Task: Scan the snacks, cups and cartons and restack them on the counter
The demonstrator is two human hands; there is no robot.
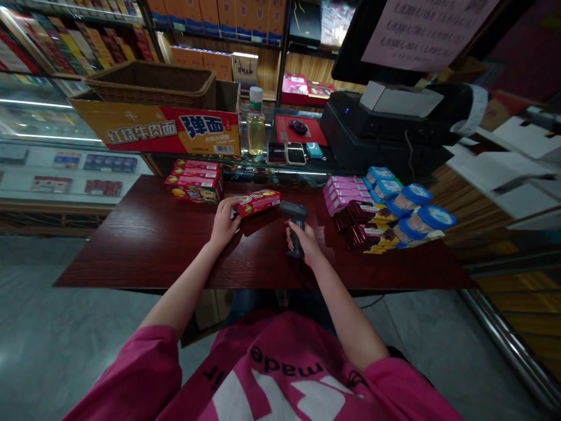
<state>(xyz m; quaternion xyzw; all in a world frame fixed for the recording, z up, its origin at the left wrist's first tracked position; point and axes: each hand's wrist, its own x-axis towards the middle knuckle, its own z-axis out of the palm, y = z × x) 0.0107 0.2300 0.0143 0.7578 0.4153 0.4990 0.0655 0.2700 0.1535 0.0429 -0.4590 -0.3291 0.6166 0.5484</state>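
My left hand is closed on the left end of a small red snack box, tilted over the dark wooden table. In my right hand is a black barcode scanner, fingers wrapped round its grip. The scanner's head points left, close to the right end of the box. A stack of similar red boxes sits at the left of the table. To the right lie pink boxes, dark red and yellow snack packs, and blue-lidded tubs.
Behind the table stand a noodle carton with a wicker basket, a bottle of yellow liquid, phones and a mouse. A black printer-like machine and a monitor rise at the back right.
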